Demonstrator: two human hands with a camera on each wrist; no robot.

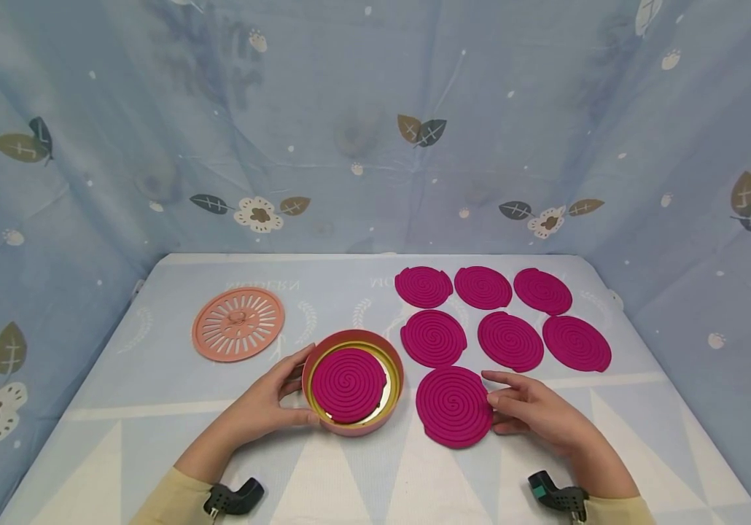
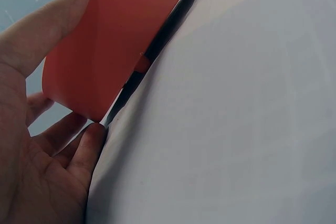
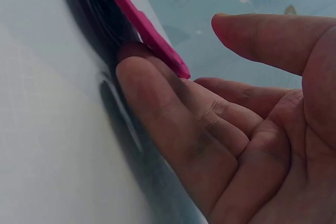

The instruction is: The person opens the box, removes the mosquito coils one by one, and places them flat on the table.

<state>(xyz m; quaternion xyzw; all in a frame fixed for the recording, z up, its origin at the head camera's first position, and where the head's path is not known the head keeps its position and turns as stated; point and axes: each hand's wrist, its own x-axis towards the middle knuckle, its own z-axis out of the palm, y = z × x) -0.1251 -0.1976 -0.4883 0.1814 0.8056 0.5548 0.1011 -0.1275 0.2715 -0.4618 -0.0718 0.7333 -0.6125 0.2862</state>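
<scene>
My left hand [image 1: 290, 390] holds the left side of a round pink tin [image 1: 353, 431] with a gold inside. In the left wrist view the thumb lies on the tin's wall [image 2: 105, 40], and the other fingers bend at its far side and base. A magenta mosquito coil [image 1: 349, 384] lies inside the tin. To the tin's right, my right hand [image 1: 536, 410] is at the right edge of another mosquito coil [image 1: 453, 406]. The right wrist view has the fingertips [image 3: 144, 80] under this coil's tilted edge [image 3: 152, 38], with the thumb raised apart from it.
Several more magenta coils lie in two rows at the back right, among them a near-row coil [image 1: 433, 337] and a far-row coil [image 1: 483, 287]. A pink slotted lid [image 1: 238, 324] with a small knob rests at the back left. Patterned blue cloth [image 1: 349, 131] hangs behind.
</scene>
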